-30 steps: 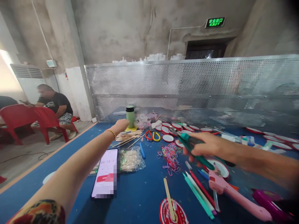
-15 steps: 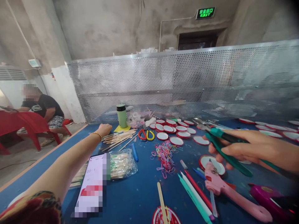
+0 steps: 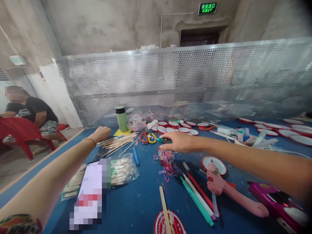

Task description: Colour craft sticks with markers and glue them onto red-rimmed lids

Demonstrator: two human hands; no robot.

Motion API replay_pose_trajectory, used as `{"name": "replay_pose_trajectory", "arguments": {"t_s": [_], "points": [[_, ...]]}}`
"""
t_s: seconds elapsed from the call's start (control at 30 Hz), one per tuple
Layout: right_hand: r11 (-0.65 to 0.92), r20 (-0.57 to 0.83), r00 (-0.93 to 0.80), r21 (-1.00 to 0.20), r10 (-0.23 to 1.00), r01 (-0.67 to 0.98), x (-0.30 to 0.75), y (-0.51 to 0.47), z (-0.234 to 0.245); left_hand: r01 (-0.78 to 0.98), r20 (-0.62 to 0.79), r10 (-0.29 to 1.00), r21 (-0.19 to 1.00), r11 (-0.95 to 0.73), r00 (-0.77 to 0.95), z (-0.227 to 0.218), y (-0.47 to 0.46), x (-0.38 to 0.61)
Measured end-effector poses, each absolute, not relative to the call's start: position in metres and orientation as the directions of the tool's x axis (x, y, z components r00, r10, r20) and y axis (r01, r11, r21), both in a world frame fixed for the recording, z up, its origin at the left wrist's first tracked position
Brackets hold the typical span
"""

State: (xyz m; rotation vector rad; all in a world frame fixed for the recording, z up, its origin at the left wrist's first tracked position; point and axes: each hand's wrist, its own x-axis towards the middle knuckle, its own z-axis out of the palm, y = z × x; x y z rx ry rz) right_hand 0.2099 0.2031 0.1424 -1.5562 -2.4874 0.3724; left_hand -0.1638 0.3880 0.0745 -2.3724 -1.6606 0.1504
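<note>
My right hand (image 3: 180, 142) reaches across the middle of the table, closed around dark green-handled pliers (image 3: 163, 140). The pliers' front end points left, close to a tool with one red and one yellow handle (image 3: 148, 138). Just below this hand lies a heap of small coloured plastic pins (image 3: 168, 162). My left hand (image 3: 102, 133) is at the far left, by the loose wooden sticks (image 3: 119, 143). Its fingers look curled, and whatever they may hold is hidden. In front, a flat wooden stick (image 3: 164, 208) lies across a red round lid (image 3: 158, 224).
A phone (image 3: 89, 191) and bagged sticks (image 3: 124, 170) lie left. A green bottle (image 3: 121, 119) stands behind. Pens (image 3: 197, 198), a pink glue gun (image 3: 234, 195) and a purple device (image 3: 275, 201) lie right. White-faced lids (image 3: 184, 130) sit before a perforated metal screen (image 3: 146, 81).
My right hand has moved left with the pliers, from the right side to above the pin heap. The whole view has shifted slightly; my left hand stays near the sticks.
</note>
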Motion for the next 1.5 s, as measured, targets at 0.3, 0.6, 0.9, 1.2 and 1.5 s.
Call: {"name": "replay_pose_trajectory", "arguments": {"t_s": [0.3, 0.6, 0.9, 1.2, 1.5], "points": [[0.417, 0.192, -0.41, 0.005, 0.892, 0.909, 0.097, 0.251, 0.101, 0.907, 0.333, 0.843, -0.148, -0.395, 0.422, 0.133, 0.354, -0.129], [0.374, 0.193, -0.412, 0.206, 0.89, 0.904, 0.045, 0.275, 0.097, 0.804, 0.502, 0.663, -0.121, -0.583, 0.556, 0.175, 0.277, -0.091], [0.448, 0.179, -0.547, 0.397, 0.818, 0.801, 0.133, 0.152, 0.19, 0.617, 0.684, 0.47, 0.035, -0.786, 0.558, 0.179, 0.166, -0.072], [0.307, 0.693, -0.143, -0.119, 0.707, 0.944, 0.252, -0.08, 0.142, 0.33, 0.468, 0.616, 0.557, -0.762, 0.633, 0.124, 0.057, -0.046], [0.499, 0.603, -0.064, -0.591, 0.795, 0.633, 0.207, -0.052, 0.066, -0.224, 0.045, 0.786, 0.967, 0.12, 0.616, 0.075, 0.034, 0.004]]}}
